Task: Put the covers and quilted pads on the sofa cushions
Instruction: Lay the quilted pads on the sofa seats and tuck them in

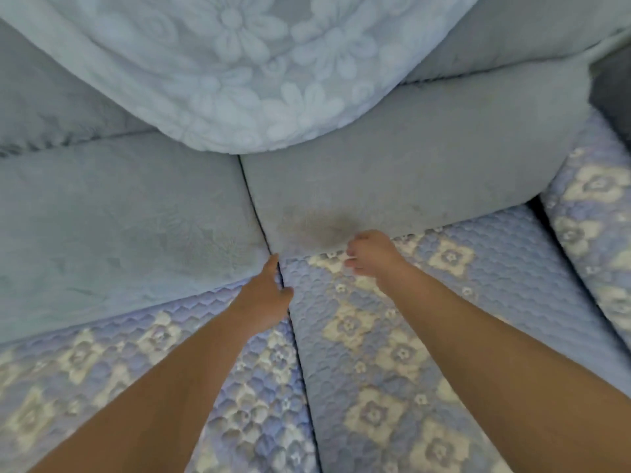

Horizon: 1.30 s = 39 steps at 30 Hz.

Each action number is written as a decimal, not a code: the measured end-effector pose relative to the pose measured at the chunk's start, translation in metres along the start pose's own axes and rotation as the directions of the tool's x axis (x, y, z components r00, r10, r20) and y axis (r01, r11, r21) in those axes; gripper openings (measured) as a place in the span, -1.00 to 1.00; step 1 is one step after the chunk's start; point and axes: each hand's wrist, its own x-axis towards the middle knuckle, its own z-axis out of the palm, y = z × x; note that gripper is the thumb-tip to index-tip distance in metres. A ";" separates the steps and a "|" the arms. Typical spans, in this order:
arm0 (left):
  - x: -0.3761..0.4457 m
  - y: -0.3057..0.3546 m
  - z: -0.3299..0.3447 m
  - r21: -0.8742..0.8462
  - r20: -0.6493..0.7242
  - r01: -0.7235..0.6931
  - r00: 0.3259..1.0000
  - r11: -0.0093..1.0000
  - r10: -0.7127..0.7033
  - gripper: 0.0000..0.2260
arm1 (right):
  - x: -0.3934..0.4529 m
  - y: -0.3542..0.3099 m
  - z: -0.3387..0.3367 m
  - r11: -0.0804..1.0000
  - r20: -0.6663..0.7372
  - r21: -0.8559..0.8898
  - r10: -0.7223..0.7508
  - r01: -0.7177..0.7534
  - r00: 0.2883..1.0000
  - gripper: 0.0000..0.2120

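Sofa fills the view: grey-blue back cushions behind, seat cushions in front. Left back cushion (pixel 119 213) upright; below it the left quilted pad (pixel 85 363), lilac with cream flowers, lies on its seat cushion. Left hand (pixel 264 291) at the dark seam (pixel 297 353) between the two seats, fingers straight, tips reaching into the gap, holding nothing. Floral embossed cover (pixel 239 63) drapes over the sofa back above. Right hand (pixel 370 252) at the rear edge of the middle quilted pad (pixel 392 370), fingers curled; cannot tell whether they pinch the pad. Stained right back cushion (pixel 392 179) just behind it. Third pad (pixel 594 227) at far right.
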 end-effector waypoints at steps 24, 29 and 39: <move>-0.432 0.016 0.145 0.468 0.722 -0.658 0.670 0.590 0.174 -0.83 | -0.703 0.436 -0.069 0.741 -0.497 0.647 0.587 -0.177 0.639 -0.84; -0.532 0.004 0.246 0.400 0.851 -0.784 0.509 0.474 0.124 -0.89 | -0.814 0.568 -0.041 0.588 -0.431 0.768 0.767 -0.253 0.475 -0.83; -0.608 -0.011 0.394 0.539 0.783 -0.697 0.622 0.473 0.025 -0.90 | -0.820 0.703 -0.168 0.678 -0.463 0.544 0.734 -0.495 0.497 -0.86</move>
